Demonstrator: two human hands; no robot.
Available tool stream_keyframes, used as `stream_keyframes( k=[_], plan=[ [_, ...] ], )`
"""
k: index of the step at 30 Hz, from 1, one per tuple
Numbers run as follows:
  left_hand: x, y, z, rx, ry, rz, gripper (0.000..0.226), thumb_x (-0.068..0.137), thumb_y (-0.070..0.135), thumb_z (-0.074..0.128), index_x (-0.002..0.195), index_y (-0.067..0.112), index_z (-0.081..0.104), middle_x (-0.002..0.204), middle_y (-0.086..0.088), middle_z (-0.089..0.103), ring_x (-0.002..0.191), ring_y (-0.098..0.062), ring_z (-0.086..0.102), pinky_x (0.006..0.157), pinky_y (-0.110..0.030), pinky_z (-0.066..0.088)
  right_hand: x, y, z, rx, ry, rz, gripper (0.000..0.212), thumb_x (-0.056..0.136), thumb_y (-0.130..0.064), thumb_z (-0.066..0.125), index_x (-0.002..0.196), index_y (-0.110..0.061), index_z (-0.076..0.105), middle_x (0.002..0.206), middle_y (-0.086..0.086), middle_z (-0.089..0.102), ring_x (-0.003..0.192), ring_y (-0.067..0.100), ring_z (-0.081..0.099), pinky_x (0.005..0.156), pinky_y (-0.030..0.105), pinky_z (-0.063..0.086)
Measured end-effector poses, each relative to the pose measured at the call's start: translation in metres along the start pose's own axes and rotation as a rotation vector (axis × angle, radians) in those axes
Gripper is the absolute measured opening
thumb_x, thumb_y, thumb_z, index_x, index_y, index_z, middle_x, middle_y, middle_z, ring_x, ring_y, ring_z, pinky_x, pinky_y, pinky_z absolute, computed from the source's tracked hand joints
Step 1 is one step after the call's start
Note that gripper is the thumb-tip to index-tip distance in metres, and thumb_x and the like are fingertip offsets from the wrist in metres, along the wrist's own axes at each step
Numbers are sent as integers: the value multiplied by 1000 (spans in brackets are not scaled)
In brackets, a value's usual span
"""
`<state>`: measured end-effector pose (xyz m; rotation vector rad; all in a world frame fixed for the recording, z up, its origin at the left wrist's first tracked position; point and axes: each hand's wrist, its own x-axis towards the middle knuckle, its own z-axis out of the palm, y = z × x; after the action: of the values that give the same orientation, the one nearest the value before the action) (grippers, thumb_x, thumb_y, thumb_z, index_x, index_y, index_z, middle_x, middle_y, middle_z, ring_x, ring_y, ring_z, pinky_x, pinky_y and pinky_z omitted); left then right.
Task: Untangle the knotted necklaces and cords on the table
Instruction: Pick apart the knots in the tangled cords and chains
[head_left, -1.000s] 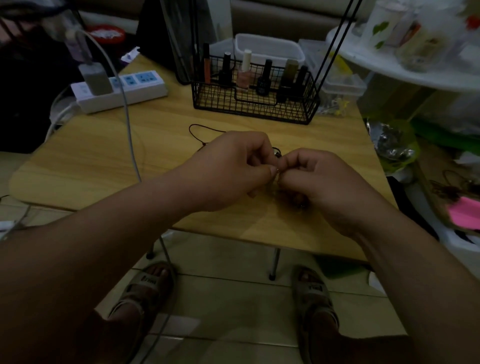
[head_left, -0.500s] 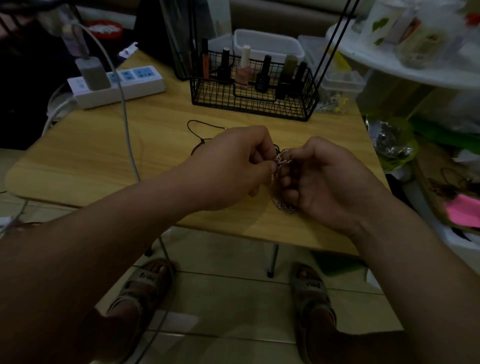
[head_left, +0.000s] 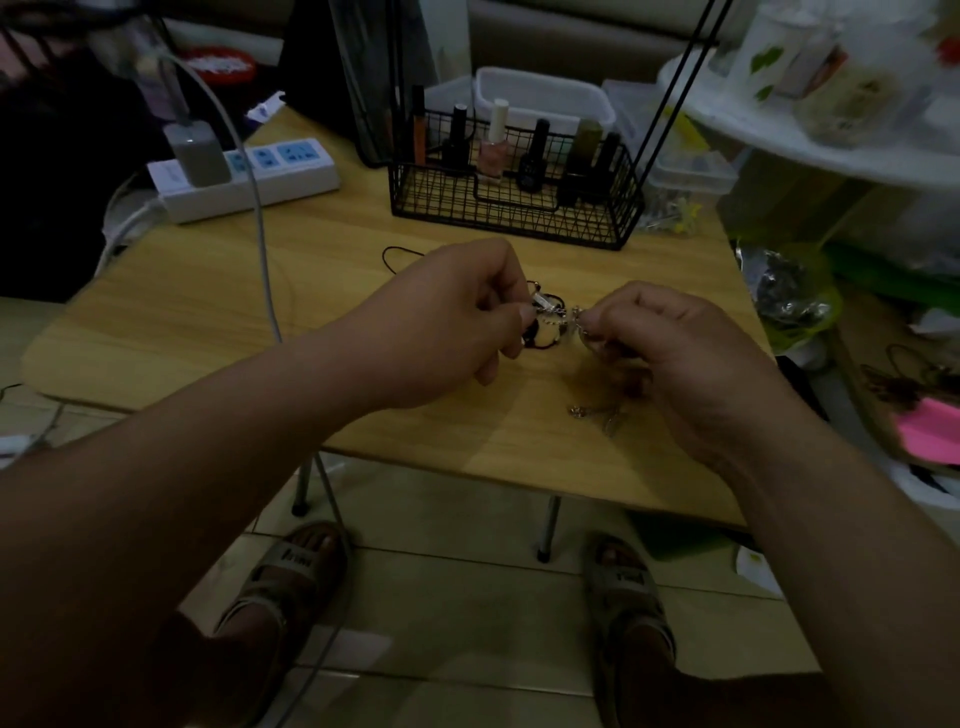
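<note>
Dim wooden bench (head_left: 208, 322); left hand (head_left: 457, 322) and right hand (head_left: 675, 353) each pinch the silver chain (head_left: 558, 312) stretched between them. Judgement: tease loops off the black cord (head_left: 543, 342) gently, never yank.

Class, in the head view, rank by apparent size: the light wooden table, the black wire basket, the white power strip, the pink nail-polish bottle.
1. Light wooden table
2. Black wire basket
3. White power strip
4. Pink nail-polish bottle
All four differ plainly.

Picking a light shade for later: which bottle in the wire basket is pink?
The pink nail polish bottle near the middle of the wire basket. It alone has a tall white cap; the other bottles are black, olive or orange.
</note>
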<state>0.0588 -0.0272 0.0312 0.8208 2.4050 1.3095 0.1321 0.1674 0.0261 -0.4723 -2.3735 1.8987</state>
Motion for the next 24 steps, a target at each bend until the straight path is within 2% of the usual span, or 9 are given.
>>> stream_keyframes(
  k=[2,4,7,9,15,19,24],
  plan=[
    [0,0,1,19,2,7,5,103,20,63,98,19,62,75,3,72,56,-4,64,48,-13,44,0,1,2,60,53,-41,13,89,-23,71,76,-24,75,85,-2,69,87,18,60,77,37,46],
    [-1,0,3,25,-1,13,5,102,19,63,98,19,61,74,2,71,55,-4,63,48,-13,44,1,-1,5,250,19,-11,16,91,-21,67,77,-23,74,87,-2,70,92,17,62,81,38,46],
    [0,0,3,7,-8,12,5,102,18,62,98,17,61,73,1,71,54,-5,62,47,-14,44,1,-3,4,551,-66,86,12,86,-17,62,75,-19,66,82,1,65,83,16,61,80,36,43],
    [0,2,3,-19,-4,0,5,103,19,62,98,16,61,73,1,72,55,-5,63,48,-15,45,1,-4,1,650,-103,126,9,79,-21,63,71,-19,59,81,2,58,78,17,59,76,35,42],
    [2,3,-2,-208,12,-113,6,102,17,62,101,11,62,82,-3,77,63,-15,65,65,-34,53,-1,-8,-6,639,-141,178,29,81,-29,65,58,-21,51,78,2,57,82,19,65,83,36,47],
    [3,5,2,-363,33,-180,6,103,14,60,101,8,61,84,-7,77,64,-16,64,62,-28,54,-3,-11,-5,719,-163,170,35,85,-32,66,58,-17,51,80,5,62,81,20,67,76,32,54],
    [3,6,9,-604,51,-250,8,100,10,56,92,10,60,85,-5,76,69,-15,67,58,-23,55,-2,-13,-7,833,-113,109,24,90,-33,65,72,-18,58,82,1,61,83,18,66,75,31,52]
  ],
)
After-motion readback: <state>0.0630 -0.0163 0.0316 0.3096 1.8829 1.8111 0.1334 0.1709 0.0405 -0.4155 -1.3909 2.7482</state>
